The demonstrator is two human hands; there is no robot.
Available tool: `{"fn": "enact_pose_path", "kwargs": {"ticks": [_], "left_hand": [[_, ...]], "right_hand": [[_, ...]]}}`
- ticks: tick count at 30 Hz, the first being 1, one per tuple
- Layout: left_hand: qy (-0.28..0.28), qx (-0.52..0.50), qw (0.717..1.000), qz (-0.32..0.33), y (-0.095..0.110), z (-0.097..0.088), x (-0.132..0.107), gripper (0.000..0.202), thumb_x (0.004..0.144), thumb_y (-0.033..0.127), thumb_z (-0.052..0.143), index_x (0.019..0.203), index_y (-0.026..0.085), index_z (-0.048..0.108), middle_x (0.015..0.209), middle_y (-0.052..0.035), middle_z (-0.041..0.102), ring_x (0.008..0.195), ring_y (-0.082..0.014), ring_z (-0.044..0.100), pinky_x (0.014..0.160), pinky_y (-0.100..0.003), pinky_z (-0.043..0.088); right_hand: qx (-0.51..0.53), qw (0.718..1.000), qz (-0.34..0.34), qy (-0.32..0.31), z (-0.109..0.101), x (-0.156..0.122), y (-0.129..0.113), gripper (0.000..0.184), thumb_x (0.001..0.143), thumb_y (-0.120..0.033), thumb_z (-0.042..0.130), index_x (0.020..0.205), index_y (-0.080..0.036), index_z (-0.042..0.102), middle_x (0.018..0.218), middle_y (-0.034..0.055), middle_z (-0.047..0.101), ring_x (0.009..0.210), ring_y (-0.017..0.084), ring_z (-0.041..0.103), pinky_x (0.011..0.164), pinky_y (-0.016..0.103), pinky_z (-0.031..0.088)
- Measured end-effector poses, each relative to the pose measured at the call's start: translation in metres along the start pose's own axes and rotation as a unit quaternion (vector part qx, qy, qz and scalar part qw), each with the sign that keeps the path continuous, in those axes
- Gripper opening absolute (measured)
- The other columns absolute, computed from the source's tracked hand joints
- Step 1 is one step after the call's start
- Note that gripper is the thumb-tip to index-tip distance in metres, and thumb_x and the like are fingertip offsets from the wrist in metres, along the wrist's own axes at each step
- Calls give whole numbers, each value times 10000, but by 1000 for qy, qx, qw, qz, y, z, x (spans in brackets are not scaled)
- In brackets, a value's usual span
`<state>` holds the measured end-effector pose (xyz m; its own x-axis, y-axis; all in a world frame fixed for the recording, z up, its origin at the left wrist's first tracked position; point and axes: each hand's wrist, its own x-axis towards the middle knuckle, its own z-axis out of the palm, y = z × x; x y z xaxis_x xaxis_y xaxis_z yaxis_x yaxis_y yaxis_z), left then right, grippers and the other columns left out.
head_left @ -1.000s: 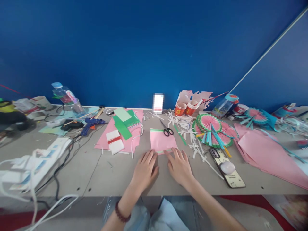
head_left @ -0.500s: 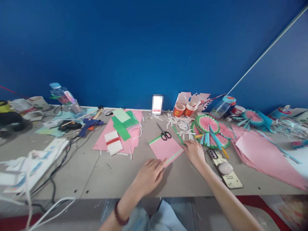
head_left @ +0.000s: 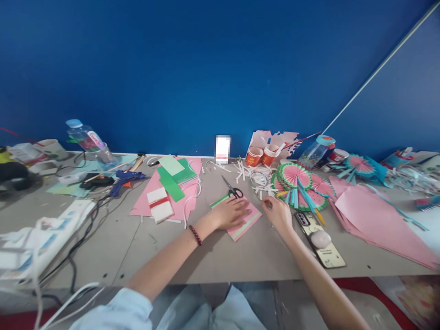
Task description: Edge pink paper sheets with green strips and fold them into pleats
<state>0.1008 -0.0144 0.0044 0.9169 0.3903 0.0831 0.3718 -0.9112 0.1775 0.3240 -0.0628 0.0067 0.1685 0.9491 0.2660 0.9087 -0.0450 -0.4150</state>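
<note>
A square of pink paper with green strips along two edges lies on the table in front of me. My left hand rests flat across it, fingers stretched out to the right and covering its middle. Black-handled scissors lie just beyond those fingertips, at the paper's far edge. To the right of the paper, my right hand is closed, thumb and fingertips together. Whatever it may pinch is too small or hidden to make out.
Pink-and-green paper fans and a phone lie right of my right hand. Paper cups stand behind white paper scraps. Green card lies on pink sheets at left, near a blue glue gun.
My left hand has moved from the paper's near edge up onto its middle, lying flat. My right hand's fingers have curled in, and the green strip by them no longer shows.
</note>
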Motion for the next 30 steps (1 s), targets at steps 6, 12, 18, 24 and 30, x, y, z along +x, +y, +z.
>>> {"fn": "enact_pose_path", "kwargs": {"ticks": [6, 12, 18, 24, 30], "left_hand": [[46, 37, 996, -69, 15, 15, 0, 506, 958, 491, 303, 1417, 285, 353, 1489, -54, 360, 1383, -210, 285, 1123, -419, 182], [89, 73, 977, -178, 37, 22, 1, 532, 923, 484, 389, 1390, 232, 408, 1426, -113, 434, 1304, -291, 365, 1045, -496, 285], [90, 77, 962, -246, 43, 16, 0, 506, 909, 422, 430, 1355, 183, 452, 1344, -160, 481, 1183, -321, 446, 940, -497, 359], [122, 68, 962, -237, 40, 13, -1, 504, 879, 452, 450, 1290, 166, 505, 1184, -140, 554, 1076, -299, 480, 940, -477, 354], [125, 62, 968, -210, 33, 16, -3, 511, 859, 437, 471, 1271, 136, 514, 1273, -149, 526, 1226, -297, 405, 1051, -459, 289]], "right_hand": [[226, 974, 19, 11, -7, 9, 10, 249, 751, -374, 533, 835, -177, 659, 777, 56, 693, 684, 186, 611, 663, 297, 467], [324, 944, 60, -7, -19, 12, 1, 295, 714, -327, 530, 896, -161, 693, 874, 68, 701, 745, 182, 629, 726, 314, 479], [395, 911, 96, -72, -33, 12, -11, 366, 681, -291, 533, 973, -169, 716, 854, 50, 716, 716, 172, 625, 689, 301, 477], [409, 908, 74, -58, -50, 11, -16, 352, 704, -420, 656, 962, -189, 722, 913, 66, 721, 831, 206, 637, 767, 335, 489], [393, 918, 5, 58, -74, 11, -18, 275, 746, -475, 656, 806, -210, 699, 1010, 71, 677, 956, 224, 606, 819, 345, 482]]}}
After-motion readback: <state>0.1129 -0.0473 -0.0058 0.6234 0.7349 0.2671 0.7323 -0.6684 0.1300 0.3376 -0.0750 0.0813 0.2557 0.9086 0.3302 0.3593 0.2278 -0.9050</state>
